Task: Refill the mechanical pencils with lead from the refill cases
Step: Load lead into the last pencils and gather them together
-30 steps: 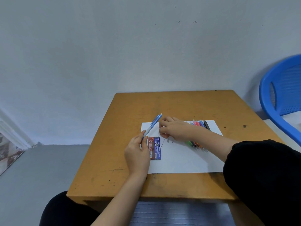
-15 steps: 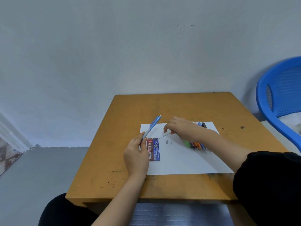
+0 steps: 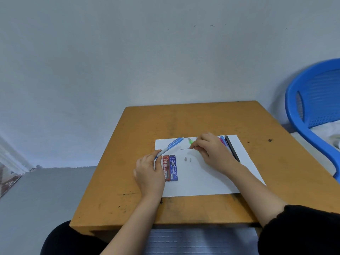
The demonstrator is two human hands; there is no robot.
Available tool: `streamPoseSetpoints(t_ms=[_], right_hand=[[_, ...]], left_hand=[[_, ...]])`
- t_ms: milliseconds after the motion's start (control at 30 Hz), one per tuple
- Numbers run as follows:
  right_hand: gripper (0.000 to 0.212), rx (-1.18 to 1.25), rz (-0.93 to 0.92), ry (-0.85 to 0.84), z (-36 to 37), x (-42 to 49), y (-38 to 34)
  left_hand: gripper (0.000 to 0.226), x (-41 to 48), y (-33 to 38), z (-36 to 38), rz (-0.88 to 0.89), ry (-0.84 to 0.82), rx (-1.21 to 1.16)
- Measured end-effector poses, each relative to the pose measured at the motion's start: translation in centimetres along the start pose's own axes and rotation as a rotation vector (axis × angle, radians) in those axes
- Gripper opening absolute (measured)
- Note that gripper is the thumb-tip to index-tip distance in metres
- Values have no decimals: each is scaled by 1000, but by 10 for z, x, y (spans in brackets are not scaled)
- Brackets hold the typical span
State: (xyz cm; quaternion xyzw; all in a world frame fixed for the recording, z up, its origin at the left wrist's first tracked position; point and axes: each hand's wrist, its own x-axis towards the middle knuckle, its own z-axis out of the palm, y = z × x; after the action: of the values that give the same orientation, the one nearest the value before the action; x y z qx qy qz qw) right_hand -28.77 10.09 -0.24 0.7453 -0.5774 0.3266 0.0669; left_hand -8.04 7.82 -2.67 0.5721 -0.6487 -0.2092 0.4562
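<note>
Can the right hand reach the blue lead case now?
Probably yes: between the right hand and the blue lead case lie only two small grey caps. But the hand pinches a thin lead, so it is occupied.

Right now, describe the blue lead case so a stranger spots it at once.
On the wooden table lies a white sheet of paper; near its left edge, beside the left hand, two slim cases lie side by side. The blue case is the right-hand one, marked PENCIL LEAD; the red case reads 2B.
</note>
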Motion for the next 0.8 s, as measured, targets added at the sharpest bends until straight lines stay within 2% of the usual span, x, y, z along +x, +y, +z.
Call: streamPoseSetpoints(t_ms=[267,433,800], right_hand=[[28,-45,57,254,-6,-12,10],[31,-50,118,294,-6,-15,16],[29,-94,61,268,-8,-16,13]], left_hand=[[23,0,3,-2,-25,-21,94],[23,0,4,-3,-22,-49,105],[22,0,5,-3,-10,-64,104]])
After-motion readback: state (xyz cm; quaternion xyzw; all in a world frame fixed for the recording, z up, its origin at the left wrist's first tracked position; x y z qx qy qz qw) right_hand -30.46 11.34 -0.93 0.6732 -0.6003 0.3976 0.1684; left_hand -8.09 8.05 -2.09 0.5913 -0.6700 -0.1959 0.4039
